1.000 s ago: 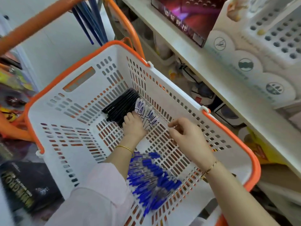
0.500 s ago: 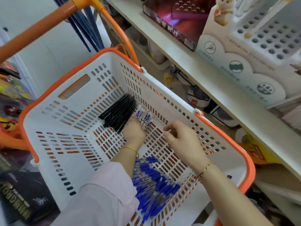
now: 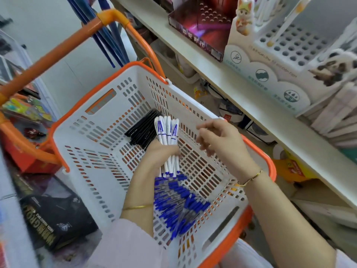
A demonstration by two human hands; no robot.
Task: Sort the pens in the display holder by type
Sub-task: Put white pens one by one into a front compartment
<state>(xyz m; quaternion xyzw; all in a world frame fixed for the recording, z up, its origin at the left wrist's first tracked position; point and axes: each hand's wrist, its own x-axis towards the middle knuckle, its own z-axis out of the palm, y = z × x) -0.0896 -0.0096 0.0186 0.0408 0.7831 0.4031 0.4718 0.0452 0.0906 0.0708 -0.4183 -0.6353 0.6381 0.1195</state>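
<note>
A white shopping basket (image 3: 81, 151) with an orange rim holds three sorts of pens. Black pens (image 3: 143, 130) lie in a bundle at its far corner. Blue-capped clear pens (image 3: 173, 202) lie heaped on the near floor. My left hand (image 3: 160, 153) grips a bunch of white pens (image 3: 167, 128) with blue print, lifted upright above the basket floor. My right hand (image 3: 222, 138) hovers just right of the bunch, fingers loosely curled, holding nothing. A white display holder (image 3: 289, 45) with rows of round holes stands on the shelf at the upper right.
A white shelf edge (image 3: 251, 105) runs diagonally on the right, with a dark red box (image 3: 202, 29) beside the holder. The orange basket handle (image 3: 58, 51) arches over the far left. A black box (image 3: 52, 211) and other goods lie to the left.
My left hand has closed on the white pens and raised them from the basket floor. My right hand stayed close beside them. The view tilted upward toward the shelf.
</note>
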